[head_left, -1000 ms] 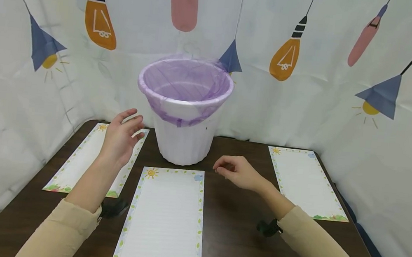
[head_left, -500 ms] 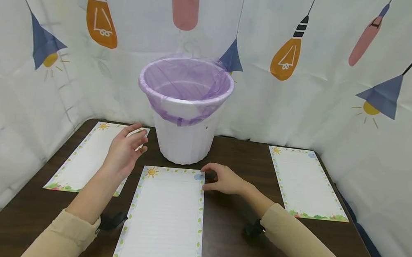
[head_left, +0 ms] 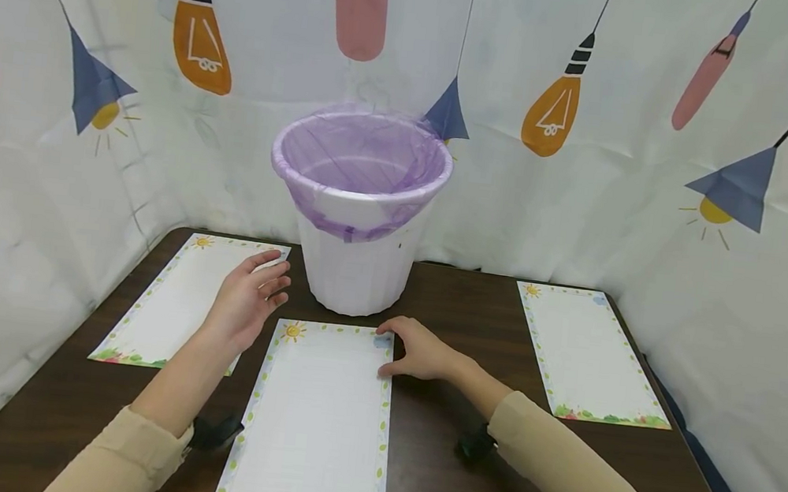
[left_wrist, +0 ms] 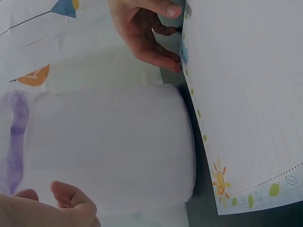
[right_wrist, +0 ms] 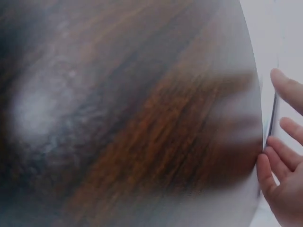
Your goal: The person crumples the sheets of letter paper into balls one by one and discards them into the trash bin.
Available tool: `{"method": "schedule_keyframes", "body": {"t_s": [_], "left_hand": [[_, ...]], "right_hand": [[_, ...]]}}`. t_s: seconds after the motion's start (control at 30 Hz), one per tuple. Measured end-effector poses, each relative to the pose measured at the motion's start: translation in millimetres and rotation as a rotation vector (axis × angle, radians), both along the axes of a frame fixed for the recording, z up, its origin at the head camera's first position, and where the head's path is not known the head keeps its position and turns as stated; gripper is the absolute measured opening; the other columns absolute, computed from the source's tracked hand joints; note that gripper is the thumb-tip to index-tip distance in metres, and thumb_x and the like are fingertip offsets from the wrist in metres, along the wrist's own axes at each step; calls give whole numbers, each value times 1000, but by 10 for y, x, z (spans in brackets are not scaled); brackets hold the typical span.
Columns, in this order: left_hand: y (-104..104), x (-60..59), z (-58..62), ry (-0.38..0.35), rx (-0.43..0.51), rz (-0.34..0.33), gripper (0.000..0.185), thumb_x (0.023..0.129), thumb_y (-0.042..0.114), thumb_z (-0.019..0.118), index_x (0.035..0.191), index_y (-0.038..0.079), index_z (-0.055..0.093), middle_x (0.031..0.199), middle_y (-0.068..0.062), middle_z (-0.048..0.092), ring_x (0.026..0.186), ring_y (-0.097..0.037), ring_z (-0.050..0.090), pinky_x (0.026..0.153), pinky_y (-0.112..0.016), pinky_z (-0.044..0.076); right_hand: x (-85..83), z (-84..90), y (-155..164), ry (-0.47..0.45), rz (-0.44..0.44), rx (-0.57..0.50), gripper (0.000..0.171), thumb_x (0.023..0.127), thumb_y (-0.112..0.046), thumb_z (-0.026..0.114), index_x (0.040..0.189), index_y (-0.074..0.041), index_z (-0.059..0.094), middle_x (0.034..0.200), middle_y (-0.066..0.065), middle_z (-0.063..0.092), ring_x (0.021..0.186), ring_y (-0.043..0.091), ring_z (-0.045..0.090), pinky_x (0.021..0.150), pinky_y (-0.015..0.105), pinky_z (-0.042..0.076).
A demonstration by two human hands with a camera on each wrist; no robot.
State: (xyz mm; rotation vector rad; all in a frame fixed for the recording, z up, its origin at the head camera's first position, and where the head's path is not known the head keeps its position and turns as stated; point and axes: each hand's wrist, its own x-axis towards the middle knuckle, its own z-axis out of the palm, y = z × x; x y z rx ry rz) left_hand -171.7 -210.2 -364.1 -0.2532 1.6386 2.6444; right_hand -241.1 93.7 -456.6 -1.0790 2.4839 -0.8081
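A bin (head_left: 356,266) stands at the back of the table (head_left: 445,457), in the middle, and a bag (head_left: 363,160) sits inside it. One sheet of paper (head_left: 316,421) lies right in front of the bin, a second sheet (head_left: 178,300) lies to the left and a third sheet (head_left: 590,352) lies far off to the right. The left hand (head_left: 246,303) is over the inner edge of the second sheet, and the right hand (head_left: 419,351) touches the far right corner of the middle sheet, just in front of the bin.
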Motion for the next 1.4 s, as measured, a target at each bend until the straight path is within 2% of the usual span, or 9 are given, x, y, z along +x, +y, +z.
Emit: {"method": "schedule_keyframes", "body": {"t_s": [0.2, 0.4, 0.6, 0.73, 0.93, 1.03, 1.17, 1.23, 1.4], "left_hand": [[34, 25, -31, -7, -2, -25, 27, 107, 13, 57, 132, 14, 46, 122, 0, 51, 94, -8, 58, 80, -21, 49], [65, 50, -48, -15, -19, -31, 27, 107, 16, 57, 132, 14, 45, 121, 1, 53, 95, -8, 58, 82, -22, 49], [60, 60, -101, -24, -28, -34, 26, 109, 16, 54, 133, 14, 45, 123, 0, 51, 94, -7, 58, 81, -21, 49], [65, 66, -131, -28, -34, -34, 25, 109, 15, 53, 132, 14, 44, 121, 0, 53, 93, -6, 59, 81, -21, 49], [75, 84, -167, -30, -51, -45, 27, 109, 14, 52, 134, 12, 43, 120, 1, 55, 94, -7, 59, 83, -22, 49], [87, 91, -183, -29, -59, -60, 25, 109, 15, 52, 132, 13, 44, 118, 2, 56, 95, -8, 59, 83, -22, 49], [103, 94, -204, -27, -71, -79, 23, 109, 14, 52, 131, 14, 44, 118, 2, 56, 96, -8, 59, 83, -23, 49], [108, 93, -211, -25, -76, -84, 23, 109, 14, 52, 131, 14, 44, 118, 2, 55, 95, -7, 59, 83, -23, 49], [113, 94, -214, -15, -90, -91, 23, 109, 15, 52, 131, 13, 46, 120, 1, 55, 96, -8, 59, 83, -23, 48]], "right_hand": [[26, 58, -3, 20, -12, 73, 64, 82, -23, 90, 136, -8, 58, 140, 9, 53, 133, 29, 43, 112, 45, 38], [55, 186, 64, -15, -32, 170, 71, 78, -18, 93, 138, -10, 56, 137, 10, 50, 129, 30, 42, 105, 45, 44], [29, 168, 207, -28, -65, 240, 83, 73, -19, 96, 144, -13, 52, 133, 8, 50, 127, 30, 42, 103, 45, 45], [20, 158, 286, -49, -98, 237, 86, 72, -18, 97, 145, -11, 51, 129, 9, 52, 125, 31, 44, 102, 47, 45], [-11, 152, 358, -103, -112, 210, 86, 74, -16, 95, 145, -3, 49, 136, 11, 58, 125, 29, 54, 104, 46, 45], [-39, 153, 382, -121, -89, 190, 71, 79, -13, 90, 138, -2, 53, 126, 8, 63, 111, 24, 59, 96, 42, 49], [-87, 144, 417, -98, -19, 143, 21, 93, -10, 75, 111, -7, 65, 96, 0, 63, 83, 16, 56, 76, 34, 48], [-107, 141, 437, -91, 14, 115, 2, 98, -9, 68, 99, -10, 66, 86, -3, 60, 75, 13, 52, 70, 32, 46], [-141, 124, 487, -129, 19, 43, 4, 99, -8, 66, 96, -9, 68, 83, -4, 63, 70, 12, 57, 67, 30, 50]]}}
